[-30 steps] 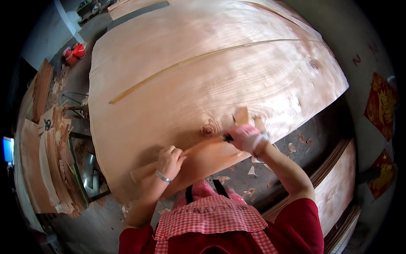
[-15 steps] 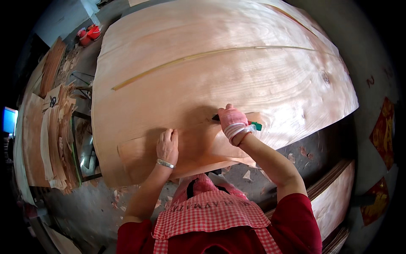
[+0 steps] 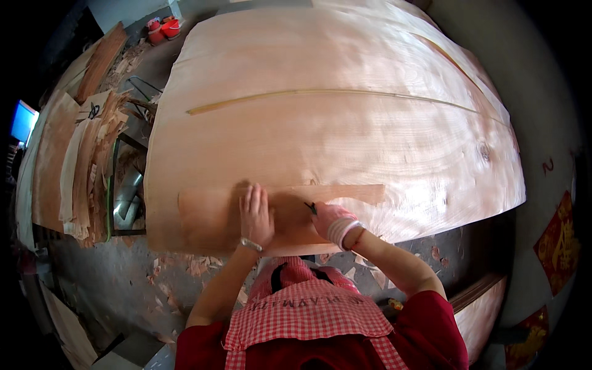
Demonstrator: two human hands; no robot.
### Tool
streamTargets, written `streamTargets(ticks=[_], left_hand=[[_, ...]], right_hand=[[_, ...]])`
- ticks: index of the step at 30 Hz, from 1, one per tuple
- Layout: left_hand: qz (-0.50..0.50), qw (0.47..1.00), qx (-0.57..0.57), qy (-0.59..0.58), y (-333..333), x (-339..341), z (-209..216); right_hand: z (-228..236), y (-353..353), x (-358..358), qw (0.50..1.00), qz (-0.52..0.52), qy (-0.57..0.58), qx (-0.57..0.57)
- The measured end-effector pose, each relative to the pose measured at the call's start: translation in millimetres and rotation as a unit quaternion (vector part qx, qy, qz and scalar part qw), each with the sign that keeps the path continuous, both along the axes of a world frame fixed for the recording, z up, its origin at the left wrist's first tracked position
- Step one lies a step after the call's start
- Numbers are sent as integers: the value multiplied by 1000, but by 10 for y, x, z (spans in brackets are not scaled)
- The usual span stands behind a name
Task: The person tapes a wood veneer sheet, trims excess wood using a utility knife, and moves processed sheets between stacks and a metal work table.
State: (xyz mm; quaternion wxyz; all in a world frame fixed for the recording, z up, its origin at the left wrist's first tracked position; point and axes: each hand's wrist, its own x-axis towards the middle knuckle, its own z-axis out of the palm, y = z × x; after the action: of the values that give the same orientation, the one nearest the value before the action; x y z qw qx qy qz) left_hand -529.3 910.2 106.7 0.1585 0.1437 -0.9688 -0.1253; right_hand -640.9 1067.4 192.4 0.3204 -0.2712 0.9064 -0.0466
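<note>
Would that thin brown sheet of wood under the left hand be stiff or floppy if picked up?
The thin brown wood sheet is probably light and rather floppy, since its edges show barely any thickness. It may also split or chip easily, judging by the jagged wood scraps on the grey floor.

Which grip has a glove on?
The right grip, holding the dark tool: it wears a pink glove. The left grip, flat on the wood, has none.

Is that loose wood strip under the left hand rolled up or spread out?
Spread out: the thin wood strip lies open across the larger sheet, with the left hand resting palm-down on it.
</note>
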Motion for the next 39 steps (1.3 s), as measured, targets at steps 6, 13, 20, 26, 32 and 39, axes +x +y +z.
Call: streamTargets(ticks=[6, 13, 20, 26, 32, 39], left_hand=[[-118, 989, 50, -75, 403, 152, 73], [-104, 993, 29, -47, 309, -17, -68], [25, 999, 21, 14, 179, -23, -88], [33, 999, 4, -7, 165, -36, -146], [-25, 964, 259, 61, 509, -164, -67], [-114, 986, 108, 61, 656, -214, -181]], right_hand=[[118, 117, -6, 999, -34, -5, -5], [-157, -69, -183, 999, -38, 20, -3], [-220, -155, -43, 998, 13, 32, -53], [-339, -422, -52, 999, 47, 10, 21], [-361, -213, -170, 986, 138, 45, 78], [-151, -15, -1011, 883, 422, 146, 145]])
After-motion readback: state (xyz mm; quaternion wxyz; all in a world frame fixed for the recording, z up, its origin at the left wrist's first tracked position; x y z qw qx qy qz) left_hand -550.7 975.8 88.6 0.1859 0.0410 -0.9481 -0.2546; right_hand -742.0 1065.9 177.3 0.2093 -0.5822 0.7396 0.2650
